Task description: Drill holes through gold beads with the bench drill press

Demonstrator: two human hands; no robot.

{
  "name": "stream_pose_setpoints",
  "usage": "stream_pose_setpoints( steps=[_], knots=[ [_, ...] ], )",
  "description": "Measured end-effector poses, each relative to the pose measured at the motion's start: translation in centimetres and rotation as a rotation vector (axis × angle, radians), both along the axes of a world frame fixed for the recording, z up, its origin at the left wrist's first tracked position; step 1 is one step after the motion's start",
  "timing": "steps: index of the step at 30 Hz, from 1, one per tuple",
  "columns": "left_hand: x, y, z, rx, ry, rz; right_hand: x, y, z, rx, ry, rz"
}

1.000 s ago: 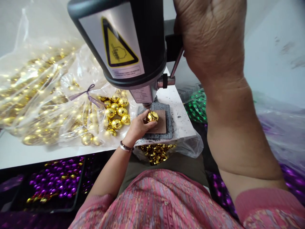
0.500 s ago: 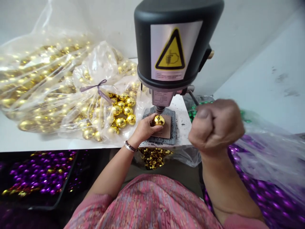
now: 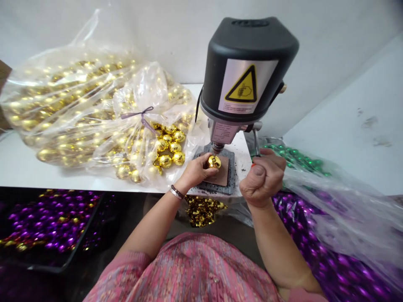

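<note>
A black drill press (image 3: 248,75) with a yellow warning label stands on the white table. Under its chuck, my left hand (image 3: 197,171) pinches a shiny gold ball (image 3: 214,162) between thumb and fingers. The ball rests on a brown board (image 3: 222,176) over the grey machine base, and the bit meets its top or hangs just above; which one I cannot tell. To the right, my right hand (image 3: 262,178) is wrapped round the press's metal lever (image 3: 256,140).
A clear bag (image 3: 72,109) of gold balls, tied with a purple ribbon (image 3: 138,112), fills the table's left. Loose gold balls (image 3: 174,147) lie beside it. Purple balls fill a black crate (image 3: 71,262) below left. Green beads (image 3: 299,157) and bagged purple balls (image 3: 315,247) are at the right.
My right hand has moved down and left, away from the camera, with the lever. My left hand still holds the gold ball under the chuck. The view has shifted slightly.
</note>
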State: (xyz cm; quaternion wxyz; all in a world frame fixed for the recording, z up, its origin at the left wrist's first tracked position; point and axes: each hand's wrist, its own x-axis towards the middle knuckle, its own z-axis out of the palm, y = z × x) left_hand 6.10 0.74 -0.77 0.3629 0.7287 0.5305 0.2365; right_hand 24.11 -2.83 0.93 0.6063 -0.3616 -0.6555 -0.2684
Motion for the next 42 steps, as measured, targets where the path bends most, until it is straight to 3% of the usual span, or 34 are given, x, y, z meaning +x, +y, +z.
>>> stream_pose_setpoints(
  steps=[4, 6, 8, 13, 16, 18, 20, 22, 24, 26, 27, 31, 34, 39, 42],
  knots=[
    [-0.1, 0.0, -0.5, 0.008, -0.010, 0.005, 0.0, 0.0, -0.8, -0.012, -0.011, 0.009],
    [-0.1, 0.0, -0.6, 0.006, -0.018, 0.003, 0.0, -0.1, 0.0, -0.003, 0.013, 0.017],
    [0.1, 0.0, -0.7, 0.012, -0.014, 0.014, -0.1, 0.0, 2.3, -0.013, 0.061, 0.009],
    [-0.1, -1.1, -0.2, 0.038, -0.042, 0.054, -0.4, 1.3, 10.2, -0.181, 0.303, -0.054],
    [-1.4, -2.8, 0.2, 0.019, -0.053, -0.053, -0.5, 2.3, 12.4, -0.279, 0.371, -0.021],
    [-2.8, -3.8, 0.3, -0.031, -0.046, -0.196, -0.4, 2.6, 12.5, -0.288, 0.396, 0.015],
    [-4.3, -4.3, 0.4, -0.081, -0.045, -0.257, -0.4, 2.6, 12.1, -0.288, 0.414, 0.030],
    [-5.7, -4.0, 0.5, -0.052, -0.039, -0.142, -0.4, 2.4, 11.9, -0.307, 0.428, 0.011],
    [-6.8, -2.9, 0.4, 0.085, 0.018, 0.099, -0.5, 2.2, 11.8, -0.335, 0.450, -0.007],
    [-7.5, -1.6, 0.2, 0.234, 0.144, 0.298, -0.6, 2.0, 11.8, -0.348, 0.470, 0.000],
    [-7.7, -1.0, 0.0, 0.277, 0.223, 0.335, -0.6, 1.9, 11.8, -0.346, 0.470, 0.009],
    [-7.6, 0.3, -0.8, 0.268, 0.488, 0.175, -0.6, 1.9, 11.6, -0.313, 0.438, 0.033],
    [-7.2, 0.4, -1.0, 0.225, 0.586, 0.191, -0.7, 1.8, 11.3, -0.309, 0.445, 0.035],
    [-7.3, -0.8, 0.5, 0.277, 0.426, 0.367, -0.8, 1.6, 11.2, -0.261, 0.415, 0.071],
    [-7.0, -2.0, 1.8, 0.199, 0.127, 0.308, -0.4, 2.5, 12.2, -0.290, 0.400, 0.060]
  ],
)
